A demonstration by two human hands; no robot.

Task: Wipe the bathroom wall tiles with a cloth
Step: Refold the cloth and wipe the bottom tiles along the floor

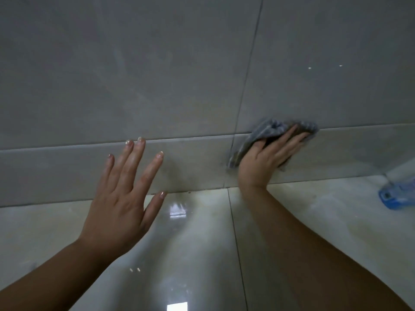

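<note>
Grey wall tiles fill the upper view, with a low skirting strip along the floor. A crumpled grey cloth lies against the wall where the skirting meets the big tile, beside a vertical grout line. My right hand presses flat on the cloth with straight fingers pointing up and right. My left hand is held up with fingers spread and straight in front of the skirting, holding nothing; whether it touches the wall I cannot tell.
Glossy pale floor tiles stretch below, reflecting light. A blue and white object, blurred, lies on the floor at the right edge next to the wall.
</note>
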